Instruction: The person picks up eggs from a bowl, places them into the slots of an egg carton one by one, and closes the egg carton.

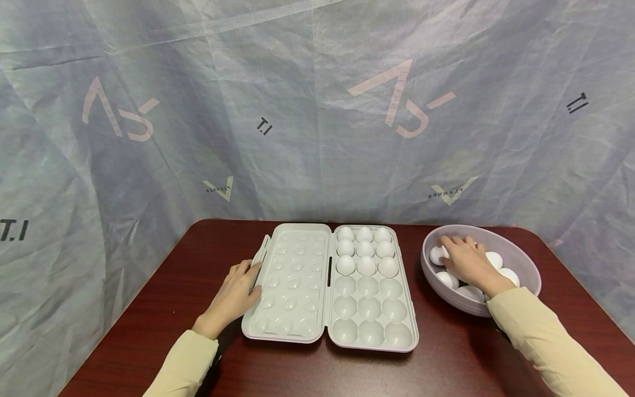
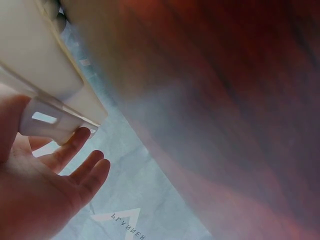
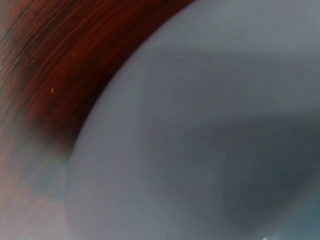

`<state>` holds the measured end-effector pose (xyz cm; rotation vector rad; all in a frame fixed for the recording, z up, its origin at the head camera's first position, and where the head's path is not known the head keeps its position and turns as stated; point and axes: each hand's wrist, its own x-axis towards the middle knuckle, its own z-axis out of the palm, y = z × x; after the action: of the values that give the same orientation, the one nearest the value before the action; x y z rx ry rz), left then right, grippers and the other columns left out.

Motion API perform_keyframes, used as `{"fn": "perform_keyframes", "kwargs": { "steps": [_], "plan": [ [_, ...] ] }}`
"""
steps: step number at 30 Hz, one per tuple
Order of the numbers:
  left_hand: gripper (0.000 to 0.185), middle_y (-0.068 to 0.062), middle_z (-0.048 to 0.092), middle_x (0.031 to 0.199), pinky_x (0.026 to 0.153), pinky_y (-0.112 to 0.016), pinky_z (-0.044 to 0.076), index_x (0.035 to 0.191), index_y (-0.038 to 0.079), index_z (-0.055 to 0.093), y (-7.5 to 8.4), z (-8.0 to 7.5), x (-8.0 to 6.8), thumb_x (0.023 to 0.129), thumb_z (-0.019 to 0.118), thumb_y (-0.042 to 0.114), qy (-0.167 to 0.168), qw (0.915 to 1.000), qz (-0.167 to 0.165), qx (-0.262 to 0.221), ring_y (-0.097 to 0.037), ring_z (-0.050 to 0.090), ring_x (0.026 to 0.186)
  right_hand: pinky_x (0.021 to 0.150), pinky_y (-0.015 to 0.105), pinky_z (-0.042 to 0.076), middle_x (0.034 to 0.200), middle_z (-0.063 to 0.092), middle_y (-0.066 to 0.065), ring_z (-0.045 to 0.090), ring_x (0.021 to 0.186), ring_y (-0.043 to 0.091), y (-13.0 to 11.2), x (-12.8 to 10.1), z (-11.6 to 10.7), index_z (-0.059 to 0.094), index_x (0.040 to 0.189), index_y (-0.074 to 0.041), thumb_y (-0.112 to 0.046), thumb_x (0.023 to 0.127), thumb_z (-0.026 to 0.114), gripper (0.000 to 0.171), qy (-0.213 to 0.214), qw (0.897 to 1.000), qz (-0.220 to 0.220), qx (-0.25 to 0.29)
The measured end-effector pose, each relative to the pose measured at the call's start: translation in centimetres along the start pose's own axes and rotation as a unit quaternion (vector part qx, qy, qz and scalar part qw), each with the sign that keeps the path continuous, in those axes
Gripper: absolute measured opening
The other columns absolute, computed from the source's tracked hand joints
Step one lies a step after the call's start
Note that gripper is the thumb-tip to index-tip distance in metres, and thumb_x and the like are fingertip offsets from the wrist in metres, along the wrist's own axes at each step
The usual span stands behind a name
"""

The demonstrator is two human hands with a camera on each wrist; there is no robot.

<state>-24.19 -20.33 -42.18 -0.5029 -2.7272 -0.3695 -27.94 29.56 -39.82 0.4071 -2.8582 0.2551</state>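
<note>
Left hand (image 1: 237, 291), fingers straight, steadies the open egg box (image 1: 329, 286); right hand (image 1: 468, 262) curls over an egg (image 1: 437, 255) in the bowl (image 1: 525, 263).

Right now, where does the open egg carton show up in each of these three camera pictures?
Head: egg carton centre of the table, left hand at its lid.
Left wrist: carton lid's corner, upper left, by the fingers.
Right wrist: not in it.
Shared landmark: the dark red table.

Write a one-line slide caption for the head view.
Left hand steadies the open egg tray while right hand reaches among eggs in the bowl.
</note>
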Motion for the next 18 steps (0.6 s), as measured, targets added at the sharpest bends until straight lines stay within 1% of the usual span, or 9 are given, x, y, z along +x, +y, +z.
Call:
{"fn": "perform_keyframes", "kwargs": {
  "steps": [3,7,13,18],
  "plan": [
    [0.048,-0.021,0.051,0.118,0.083,-0.052,0.041,0.124,-0.002,0.054,0.0,0.03,0.01,0.079,0.064,0.011,0.0,1.0,-0.003,0.003,-0.042,0.047,0.11,0.073,0.059,0.032,0.111,0.052,0.028,0.043,0.098,0.049,-0.04,0.01,0.01,0.05,0.114,0.003,-0.015,0.079,0.065,0.042,0.005,1.0,0.001,0.004],
    [0.048,-0.021,0.051,0.119,0.083,-0.051,0.041,0.124,-0.002,0.054,0.0,0.03,0.0,0.079,0.064,0.011,0.0,1.0,-0.003,0.002,-0.042,0.047,0.109,0.073,0.059,0.033,0.109,0.048,0.029,0.042,0.099,0.05,-0.16,0.04,0.01,0.052,0.113,0.008,-0.016,0.077,0.067,0.045,0.004,1.0,-0.006,-0.001],
    [0.048,-0.022,0.05,0.119,0.083,-0.052,0.041,0.124,-0.002,0.053,-0.01,0.01,-0.02,0.079,0.064,0.011,0.0,1.0,-0.001,0.003,-0.042,0.046,0.109,0.072,0.058,0.033,0.109,0.048,0.03,0.041,0.099,0.048,-0.21,-0.02,-0.07,0.054,0.113,0.005,-0.017,0.076,0.068,0.045,0.001,1.0,-0.01,0.002],
    [0.048,-0.022,0.05,0.12,0.084,-0.052,0.041,0.125,-0.002,0.053,0.01,-0.01,-0.01,0.08,0.064,0.011,-0.004,1.0,-0.002,0.003,-0.042,0.046,0.11,0.072,0.057,0.032,0.11,0.054,0.031,0.044,0.096,0.047,-0.18,-0.13,-0.2,0.051,0.116,0.002,-0.017,0.076,0.069,0.047,-0.007,1.0,-0.007,0.003]
  ]
}}
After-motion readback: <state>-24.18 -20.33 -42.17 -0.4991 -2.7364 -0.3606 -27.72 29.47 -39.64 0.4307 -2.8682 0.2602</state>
